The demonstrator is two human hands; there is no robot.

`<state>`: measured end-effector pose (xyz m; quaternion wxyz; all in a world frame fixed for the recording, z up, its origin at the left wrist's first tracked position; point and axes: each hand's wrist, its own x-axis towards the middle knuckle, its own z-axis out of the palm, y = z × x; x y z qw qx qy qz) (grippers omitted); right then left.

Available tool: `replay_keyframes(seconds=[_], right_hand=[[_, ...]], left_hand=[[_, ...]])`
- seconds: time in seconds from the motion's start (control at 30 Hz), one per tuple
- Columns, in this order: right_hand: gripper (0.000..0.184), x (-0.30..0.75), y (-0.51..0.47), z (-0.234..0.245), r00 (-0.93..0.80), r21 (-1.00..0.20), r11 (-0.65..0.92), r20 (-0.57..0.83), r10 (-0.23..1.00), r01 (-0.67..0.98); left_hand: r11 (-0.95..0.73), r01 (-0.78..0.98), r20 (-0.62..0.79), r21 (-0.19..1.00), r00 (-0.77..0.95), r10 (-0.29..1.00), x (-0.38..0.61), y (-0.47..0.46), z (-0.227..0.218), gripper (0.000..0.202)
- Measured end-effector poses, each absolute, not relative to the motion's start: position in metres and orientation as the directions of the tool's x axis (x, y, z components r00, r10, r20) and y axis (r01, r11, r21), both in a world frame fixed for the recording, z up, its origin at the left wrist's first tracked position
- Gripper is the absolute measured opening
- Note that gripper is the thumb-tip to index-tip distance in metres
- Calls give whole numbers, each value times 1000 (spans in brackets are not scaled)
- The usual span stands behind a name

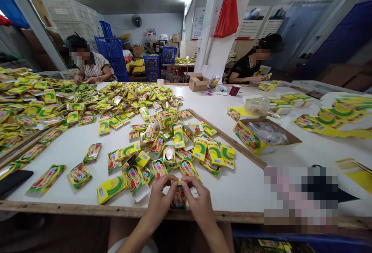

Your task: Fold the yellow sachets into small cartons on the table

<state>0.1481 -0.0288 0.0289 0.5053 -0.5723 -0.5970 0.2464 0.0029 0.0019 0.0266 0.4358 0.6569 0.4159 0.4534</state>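
Observation:
My left hand and my right hand meet at the near edge of the white table. Both pinch the top of one small yellow-green-red card packet held upright between them. Just beyond my fingers lies a loose heap of the same packets, some face up, some showing the yellow back with a barcode. A few single packets lie to the left of my hands.
Big piles of packets cover the far left. A wooden strip runs diagonally; beyond it stands a cardboard box with plastic bags. Flat printed sheets lie right. Two people sit at the far side. A dark object sits near left.

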Motion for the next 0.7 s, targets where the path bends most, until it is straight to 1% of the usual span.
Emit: replay_keyframes(seconds=[0.13,0.33,0.47,0.53,0.6,0.67,0.7], right_hand=[[20,151,-34,22,150,-875,265,350,925,405],[17,146,-37,10,167,-869,331,412,896,367],[19,152,-42,22,188,-848,342,443,877,405],[22,174,-56,33,268,-841,277,432,861,465],[27,212,-77,45,348,-816,152,396,850,557],[32,256,-100,54,343,-724,54,389,855,687],[34,275,-110,57,325,-673,17,380,866,739]], left_hand=[[-321,114,286,940,250,925,0,0,17,17],[-375,52,352,926,247,903,-4,-3,7,14],[-369,98,331,924,275,902,-6,-6,11,18],[-384,143,333,912,291,897,-8,-3,16,21],[-459,215,374,862,342,862,-8,5,22,25],[-582,313,407,750,476,780,-2,19,29,36],[-649,351,400,674,565,721,3,28,32,46]])
